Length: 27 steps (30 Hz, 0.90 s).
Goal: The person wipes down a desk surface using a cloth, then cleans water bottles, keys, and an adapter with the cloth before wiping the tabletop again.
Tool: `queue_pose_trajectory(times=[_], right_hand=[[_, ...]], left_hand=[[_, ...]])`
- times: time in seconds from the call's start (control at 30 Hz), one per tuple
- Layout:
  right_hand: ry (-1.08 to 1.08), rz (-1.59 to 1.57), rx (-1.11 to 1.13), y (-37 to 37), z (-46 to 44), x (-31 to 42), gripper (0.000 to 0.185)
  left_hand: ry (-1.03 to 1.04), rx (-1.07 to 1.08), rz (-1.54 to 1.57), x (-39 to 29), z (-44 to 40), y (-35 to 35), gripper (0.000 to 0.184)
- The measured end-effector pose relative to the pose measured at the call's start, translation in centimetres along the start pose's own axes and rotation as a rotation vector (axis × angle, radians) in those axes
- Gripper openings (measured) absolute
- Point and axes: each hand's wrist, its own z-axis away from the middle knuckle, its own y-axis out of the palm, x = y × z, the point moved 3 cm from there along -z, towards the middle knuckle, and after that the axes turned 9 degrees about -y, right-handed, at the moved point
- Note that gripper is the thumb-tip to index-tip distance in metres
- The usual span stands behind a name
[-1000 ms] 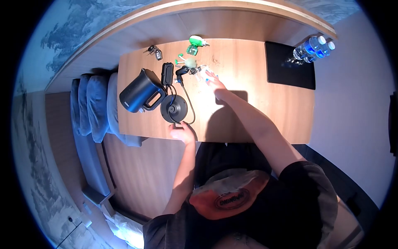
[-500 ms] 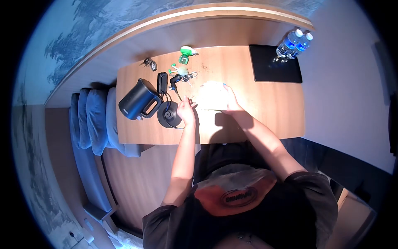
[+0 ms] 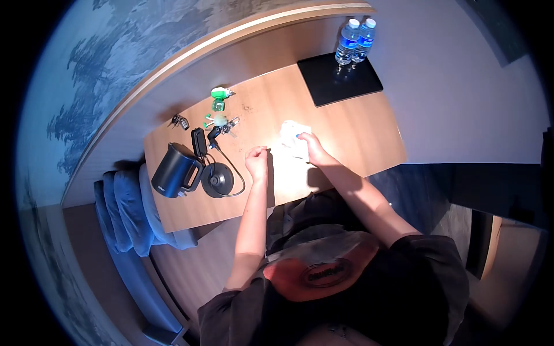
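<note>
My right hand [image 3: 314, 150] is closed on a crumpled white cloth [image 3: 291, 134], which lies against the brightly lit tabletop; it could also be thick tissue. A small blue spot shows by the fingertips. To its left, my left hand [image 3: 257, 162] rests over the table with fingers curled into a pinch, and whatever they may hold is hidden. Left of that hand, and apart from it, lies the round black kettle base [image 3: 217, 180] with its cord looping toward me. The black electric kettle [image 3: 175, 171] stands upright at the table's left.
Behind the kettle base are a black oblong case [image 3: 198, 142], a black plug [image 3: 214, 138] and keys [image 3: 231, 126]. Farther back sits a green-and-white plug-in device [image 3: 219, 99]. Two water bottles [image 3: 347, 43] stand on a black tray [image 3: 323, 83]. Dark specks [image 3: 247, 108] mark the wooden table [image 3: 369, 130].
The view has turned and shifted. My left hand has come away from the kettle base to the right. My right hand keeps the white cloth, now more clearly visible.
</note>
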Motion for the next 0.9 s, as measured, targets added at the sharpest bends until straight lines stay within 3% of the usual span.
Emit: queue_pose_trajectory(times=[0.13, 0.23, 0.3, 0.57, 0.8, 0.9], right_hand=[[-0.333, 0.159, -0.237, -5.3, -0.2, 4.3, 0.046], [-0.674, 0.494, -0.326, -9.2, -0.5, 8.5, 0.048], [-0.735, 0.781, -0.390, -10.1, 0.4, 11.3, 0.048], [-0.681, 1.495, -0.367, -11.9, -1.7, 11.2, 0.047], [-0.851, 1.527, -0.081, -7.9, -3.5, 4.7, 0.044], [-0.778, 1.556, 0.069, -4.5, -4.6, 2.0, 0.044]], left_hand=[[0.008, 0.056, -0.048, -0.7, 0.9, 2.6, 0.009], [-0.046, 0.073, -0.064, -0.5, 1.3, 3.9, 0.010], [-0.003, 0.067, -0.118, 0.0, 1.3, 4.4, 0.011], [-0.053, 0.030, -0.156, 2.1, 1.6, 3.6, 0.011], [0.012, -0.064, -0.245, 4.3, 2.7, 1.7, 0.010], [-0.027, -0.064, -0.224, 3.8, 4.0, 0.8, 0.011]])
